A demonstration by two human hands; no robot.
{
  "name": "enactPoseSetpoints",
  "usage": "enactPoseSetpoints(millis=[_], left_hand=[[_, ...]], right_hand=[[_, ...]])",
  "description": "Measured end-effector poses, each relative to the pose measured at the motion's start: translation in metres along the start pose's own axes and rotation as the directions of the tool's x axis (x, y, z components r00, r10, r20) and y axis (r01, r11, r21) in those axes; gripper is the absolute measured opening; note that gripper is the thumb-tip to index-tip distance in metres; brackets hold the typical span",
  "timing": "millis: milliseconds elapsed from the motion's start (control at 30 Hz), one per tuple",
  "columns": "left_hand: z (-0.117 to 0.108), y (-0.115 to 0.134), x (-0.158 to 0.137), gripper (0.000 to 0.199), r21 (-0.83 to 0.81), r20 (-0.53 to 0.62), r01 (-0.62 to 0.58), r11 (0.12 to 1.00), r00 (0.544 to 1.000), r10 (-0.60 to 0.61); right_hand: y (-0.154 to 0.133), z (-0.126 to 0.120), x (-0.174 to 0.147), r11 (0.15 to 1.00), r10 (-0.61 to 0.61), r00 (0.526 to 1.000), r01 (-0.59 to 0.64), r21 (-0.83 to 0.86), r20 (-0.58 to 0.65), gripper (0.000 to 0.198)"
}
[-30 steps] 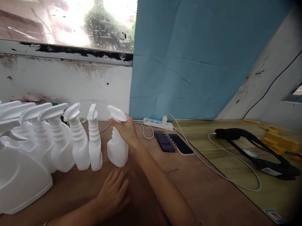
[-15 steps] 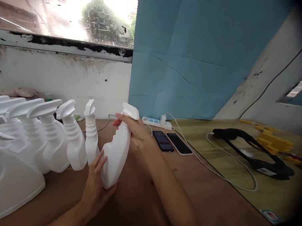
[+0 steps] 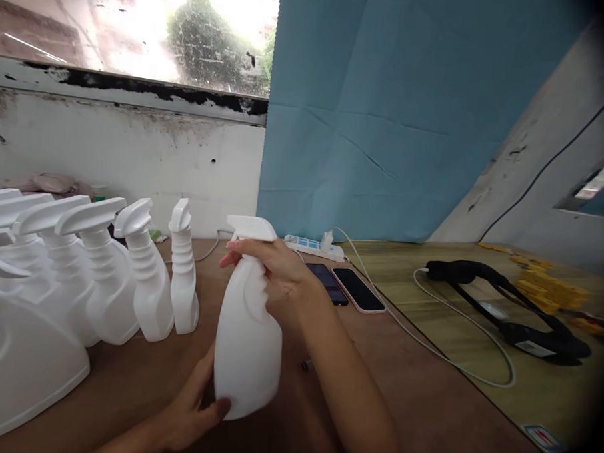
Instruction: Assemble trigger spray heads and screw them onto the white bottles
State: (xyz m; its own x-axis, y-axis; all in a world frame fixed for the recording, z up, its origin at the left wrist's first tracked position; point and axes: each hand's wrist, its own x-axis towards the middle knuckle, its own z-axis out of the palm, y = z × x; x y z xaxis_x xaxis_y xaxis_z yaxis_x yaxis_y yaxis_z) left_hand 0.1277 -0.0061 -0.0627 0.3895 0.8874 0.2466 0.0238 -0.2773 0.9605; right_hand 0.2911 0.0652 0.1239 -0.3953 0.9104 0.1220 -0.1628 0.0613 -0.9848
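A white spray bottle (image 3: 250,338) is held in front of me, slightly tilted, its broad side facing the camera. My right hand (image 3: 275,262) wraps round its neck, just under the white trigger head (image 3: 252,228). Down at the base, my left hand (image 3: 194,405) grips the lower left side, thumb across the front; its other fingers are hidden behind the bottle. To the left stand several similar white spray bottles (image 3: 144,280) in a row, the closest one (image 3: 183,281) apart from the held bottle.
A large white container (image 3: 20,368) fills the left front. Behind my right arm lie a dark phone (image 3: 329,281) and a pink-edged phone (image 3: 359,289), near a power strip (image 3: 314,247). A black headband-like device (image 3: 508,309) with a white cable (image 3: 456,360) is at right, beside yellow pieces (image 3: 549,287).
The spray bottle has been turned about its length and lowered slightly, so its broad side now shows. My left hand has shifted down toward its base; the right hand stays at the neck.
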Motion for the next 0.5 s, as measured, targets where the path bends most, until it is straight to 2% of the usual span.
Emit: enactPoseSetpoints(millis=[33,67,133,200,267,333,367,433,500], left_hand=[[0.002,0.0,-0.001,0.056,-0.185,0.025,0.142,0.973,0.99,-0.139],[0.005,0.002,0.0,0.055,-0.357,0.063,0.263,0.896,0.964,-0.258],[0.01,0.01,0.005,0.051,-0.597,0.157,0.416,0.686,0.899,-0.408],[0.013,0.02,0.013,0.047,-0.694,0.233,0.495,0.522,0.841,-0.488],[0.013,0.026,0.02,0.047,-0.719,0.278,0.545,0.431,0.794,-0.54],[0.01,0.027,0.024,0.054,-0.735,0.261,0.539,0.41,0.784,-0.564],[0.008,0.025,0.024,0.058,-0.736,0.237,0.522,0.431,0.795,-0.558],[0.006,0.018,0.023,0.068,-0.707,0.174,0.451,0.545,0.858,-0.484],[0.006,0.011,0.02,0.079,-0.63,0.159,0.362,0.687,0.926,-0.342]], right_hand=[[-0.002,0.0,-0.001,1.0,0.022,0.999,-0.023,0.006,0.028,0.017],[-0.004,0.0,-0.001,1.0,0.023,0.999,-0.024,0.021,0.027,0.018],[-0.005,-0.001,0.001,0.996,-0.017,0.999,0.02,0.081,-0.043,0.019],[-0.005,-0.003,0.005,0.983,-0.076,0.984,0.101,0.151,-0.161,0.018],[-0.003,-0.007,0.01,0.965,-0.127,0.95,0.184,0.185,-0.284,0.015],[0.0,-0.012,0.015,0.953,-0.162,0.901,0.249,0.173,-0.403,0.014],[0.002,-0.014,0.018,0.95,-0.168,0.874,0.267,0.163,-0.456,0.015],[0.006,-0.018,0.023,0.95,-0.153,0.838,0.27,0.155,-0.524,0.016],[0.01,-0.021,0.027,0.955,-0.116,0.82,0.246,0.163,-0.56,0.016]])
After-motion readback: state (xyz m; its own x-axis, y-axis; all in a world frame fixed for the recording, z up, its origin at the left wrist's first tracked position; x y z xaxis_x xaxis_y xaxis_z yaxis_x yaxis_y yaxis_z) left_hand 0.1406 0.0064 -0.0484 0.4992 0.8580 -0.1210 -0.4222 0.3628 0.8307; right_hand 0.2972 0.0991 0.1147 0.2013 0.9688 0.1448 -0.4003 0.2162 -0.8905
